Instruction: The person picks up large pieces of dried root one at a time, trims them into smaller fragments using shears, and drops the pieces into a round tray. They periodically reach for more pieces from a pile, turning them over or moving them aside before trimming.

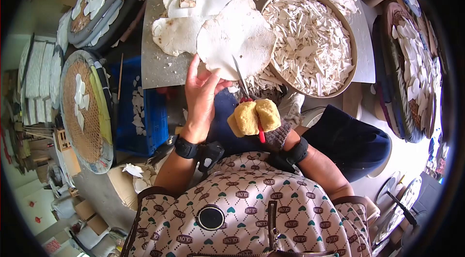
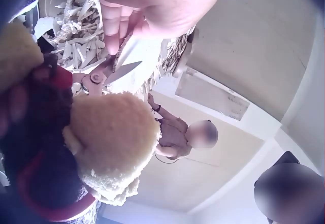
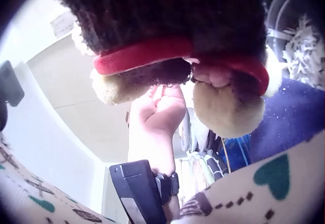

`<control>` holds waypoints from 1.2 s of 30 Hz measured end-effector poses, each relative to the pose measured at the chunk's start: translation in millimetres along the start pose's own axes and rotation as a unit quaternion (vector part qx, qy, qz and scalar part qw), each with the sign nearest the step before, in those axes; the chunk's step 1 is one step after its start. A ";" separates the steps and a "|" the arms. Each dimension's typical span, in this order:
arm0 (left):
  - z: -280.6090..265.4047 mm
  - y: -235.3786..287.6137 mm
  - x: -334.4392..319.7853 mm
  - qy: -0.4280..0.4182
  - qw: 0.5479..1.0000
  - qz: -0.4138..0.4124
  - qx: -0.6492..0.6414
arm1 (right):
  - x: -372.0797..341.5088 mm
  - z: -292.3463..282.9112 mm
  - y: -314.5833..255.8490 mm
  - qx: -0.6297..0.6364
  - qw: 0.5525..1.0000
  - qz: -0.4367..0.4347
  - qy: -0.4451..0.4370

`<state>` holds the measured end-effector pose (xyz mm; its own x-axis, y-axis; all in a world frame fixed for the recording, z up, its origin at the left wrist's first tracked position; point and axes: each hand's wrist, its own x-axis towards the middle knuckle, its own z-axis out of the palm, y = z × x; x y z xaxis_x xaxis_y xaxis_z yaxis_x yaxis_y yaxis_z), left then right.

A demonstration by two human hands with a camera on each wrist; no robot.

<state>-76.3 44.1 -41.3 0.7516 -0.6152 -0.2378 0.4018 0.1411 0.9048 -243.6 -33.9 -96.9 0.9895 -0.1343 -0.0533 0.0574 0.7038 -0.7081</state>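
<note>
My left hand [image 1: 203,94] pinches the lower edge of a thin, white, roundish sheet [image 1: 235,34] with a rough, brownish rim. My right hand [image 3: 216,75] grips scissors [image 2: 96,76] by their red handles [image 1: 261,134]. It wears a dark knitted glove [image 3: 167,10], and thick yellow foam pads [image 1: 254,117] surround the grip, hiding most of the fingers in the head view. One pointed blade [image 1: 239,70] lies across the sheet's face near its lower edge. In the left wrist view the blades stand apart close by the left fingertips.
A wide round tray [image 1: 355,58] heaped with white slivers stands right on the metal table [image 1: 157,70]. More white sheets [image 1: 177,34] lie behind and left. A blue crate [image 1: 155,116] and round woven trays [image 1: 72,111] are at left. Other people [image 2: 175,132] appear in the left wrist view.
</note>
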 end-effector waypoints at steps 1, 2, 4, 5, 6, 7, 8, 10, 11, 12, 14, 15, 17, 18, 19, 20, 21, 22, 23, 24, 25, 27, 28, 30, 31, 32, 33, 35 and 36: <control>-0.7 -0.3 0.7 -0.004 1.000 0.003 0.003 | 1.7 6.7 -11.9 -0.092 0.996 -0.004 -0.008; 0.8 0.8 0.3 -0.003 1.000 -0.001 0.003 | 2.8 10.5 -19.1 -0.184 0.983 -0.009 -0.017; -0.3 -0.5 1.8 0.001 1.000 0.000 0.004 | 4.2 11.0 -23.3 -0.290 0.956 -0.038 -0.030; -0.4 -0.8 2.8 0.002 1.000 0.001 0.004 | 4.6 10.4 -24.6 -0.343 0.937 -0.052 -0.035; -0.4 0.4 3.9 -0.001 1.000 -0.004 0.009 | 4.4 9.3 -23.9 -0.297 0.954 -0.038 -0.025; -0.7 2.1 4.9 -0.004 1.000 -0.008 0.014 | 3.9 7.7 -21.4 -0.251 0.967 -0.023 -0.015; -0.5 3.2 5.1 -0.006 1.000 -0.012 0.019 | 3.8 5.8 -18.9 -0.204 0.979 -0.008 -0.006; 0.6 4.1 4.2 -0.018 0.999 -0.023 0.021 | 6.6 1.1 -15.3 -0.252 0.966 -0.048 -0.020; 1.4 4.1 4.4 -0.025 0.999 -0.030 0.022 | 7.3 -1.5 -12.7 -0.276 0.958 -0.068 -0.026; 1.8 3.7 5.4 -0.028 0.999 -0.033 0.024 | 7.4 -3.8 -7.5 -0.208 0.977 -0.055 -0.011; 0.7 2.6 5.8 -0.033 0.998 -0.040 0.029 | 5.9 -4.4 0.4 -0.133 0.990 -0.041 0.006; 0.8 2.3 5.3 -0.039 0.998 -0.045 0.030 | 5.8 -2.0 -0.8 -0.129 0.991 -0.041 0.009; 1.7 2.0 4.9 -0.048 0.997 -0.055 0.032 | 5.0 1.6 -11.4 -0.253 0.965 -0.067 -0.009; 1.4 1.2 5.1 -0.050 0.997 -0.057 0.029 | 4.4 -0.5 -5.9 -0.204 0.977 -0.070 0.002; 0.7 0.6 5.6 -0.052 0.997 -0.058 0.025 | 4.0 -4.1 3.7 -0.154 0.985 -0.072 0.013; 0.4 0.1 6.1 -0.054 0.997 -0.059 0.022 | 3.6 -6.0 9.0 -0.105 0.991 -0.074 0.024; 0.8 0.2 6.4 -0.047 0.997 -0.061 0.019 | 4.0 -5.3 5.8 -0.106 0.992 -0.064 0.021; 1.4 0.5 6.5 -0.040 0.997 -0.062 0.016 | 4.9 -3.9 -0.1 -0.107 0.993 -0.054 0.018; 1.8 0.4 6.3 -0.034 0.997 -0.064 0.013 | 5.0 -3.1 -3.1 -0.107 0.993 -0.045 0.016; 1.3 -0.9 6.0 -0.031 0.997 -0.064 0.015 | 4.3 -3.5 -1.6 -0.087 0.995 -0.040 0.024; 0.3 -2.4 6.4 -0.028 0.997 -0.064 0.016 | 4.3 -4.4 0.4 -0.067 0.997 -0.036 0.032; 0.0 -3.8 7.5 -0.031 0.997 -0.067 0.020 | 3.8 -3.7 -1.4 -0.065 0.996 -0.033 0.051; -0.4 -4.1 7.5 -0.035 0.997 -0.070 0.022 | 2.7 -0.9 -6.3 -0.081 0.994 -0.033 0.060; -3.3 -1.1 8.7 -0.056 0.994 -0.084 0.037 | 1.0 -1.7 -5.2 -0.049 0.996 -0.018 0.069; -5.6 3.6 11.3 -0.075 0.991 -0.095 0.049 | -0.7 -7.5 0.4 -0.001 0.998 -0.003 0.070; -7.9 8.6 14.1 -0.094 0.988 -0.106 0.061 | -2.9 -12.4 3.3 0.047 0.996 0.013 0.070; -10.2 14.6 17.6 -0.092 0.985 -0.105 0.099 | -5.3 -16.1 2.3 -0.006 0.997 0.031 0.064; -16.9 28.3 28.8 -0.088 0.983 -0.076 0.141 | -9.0 -23.0 0.5 -0.111 0.990 0.064 0.050; -20.8 36.1 36.8 -0.109 0.978 -0.064 0.165 | -10.3 -25.9 5.3 -0.030 0.996 0.071 0.050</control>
<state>-23.2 42.7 -24.7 0.5621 -0.7672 -0.3090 0.2674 -0.1850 0.9457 -256.9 -46.9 -118.3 0.9688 -0.1067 -0.2238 -0.0938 0.6779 -0.7291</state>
